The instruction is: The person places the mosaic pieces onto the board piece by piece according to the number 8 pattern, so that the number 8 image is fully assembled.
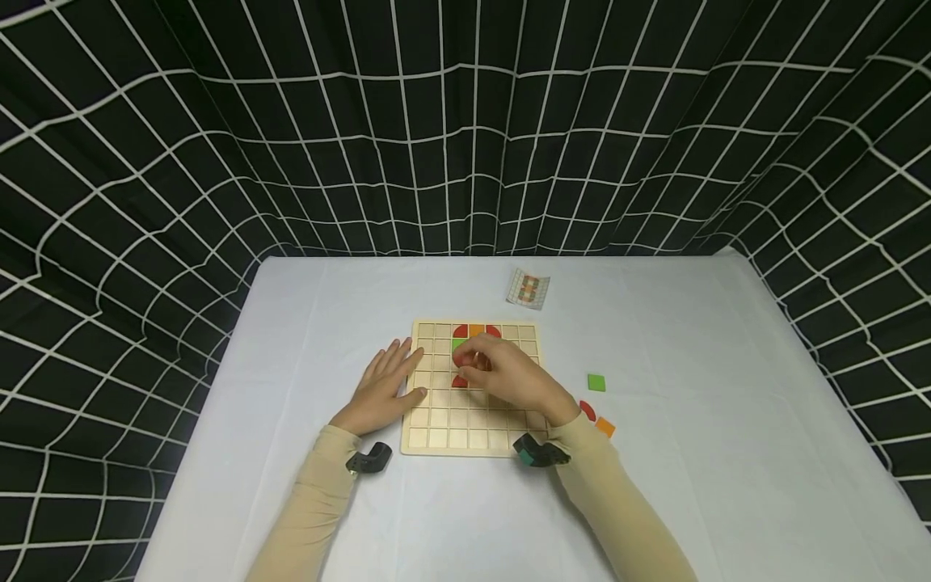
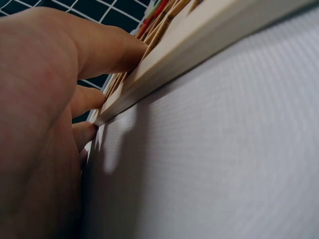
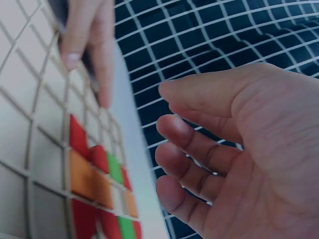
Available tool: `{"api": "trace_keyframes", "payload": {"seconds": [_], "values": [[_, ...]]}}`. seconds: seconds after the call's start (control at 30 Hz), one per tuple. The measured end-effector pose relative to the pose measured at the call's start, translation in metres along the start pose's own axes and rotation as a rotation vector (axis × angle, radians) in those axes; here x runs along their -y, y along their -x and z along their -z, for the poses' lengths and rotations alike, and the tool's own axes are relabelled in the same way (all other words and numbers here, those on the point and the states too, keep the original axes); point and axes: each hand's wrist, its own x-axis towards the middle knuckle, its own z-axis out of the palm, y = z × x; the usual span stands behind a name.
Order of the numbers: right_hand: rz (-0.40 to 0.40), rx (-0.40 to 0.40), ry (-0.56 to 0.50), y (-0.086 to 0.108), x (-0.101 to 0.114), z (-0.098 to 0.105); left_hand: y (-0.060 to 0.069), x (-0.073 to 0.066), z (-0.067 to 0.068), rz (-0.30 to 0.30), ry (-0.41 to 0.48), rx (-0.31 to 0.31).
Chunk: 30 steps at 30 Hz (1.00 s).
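left grip: fingers spread, palm down, thumb and forefinger tips over the left rim of the wooden board. a sound brace, i judge; light pressure should stop it sliding on the desk.

board, filled part: far row reads red quarter-round, orange square, red again. a green square sits just nearer, then a lower red piece by my right fingertips. right wrist view: a pale cell between two greens looks unfilled.

right grip: bent over the pieces, thumb close to forefinger, red showing at the tips. cannot tell whether it pinches a piece. method: hold edges only, match corner to cell corner, lower level, press flat with one fingertip. likely faults: a raised edge, a nudged neighbour.

printed card, beyond the board: worth a glance for colour and rotation.

far right, on the desk near my sleeve: loose red piece, loose green square, loose orange square.
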Motion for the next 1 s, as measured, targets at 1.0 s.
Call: {"api": "trace_keyframes", "payload": {"seconds": [1.0], "values": [[-0.148,-0.268,0.117,0.09,-0.02,0.075,-0.001,0.002,-0.004,-0.011,0.004,-0.019]]}}
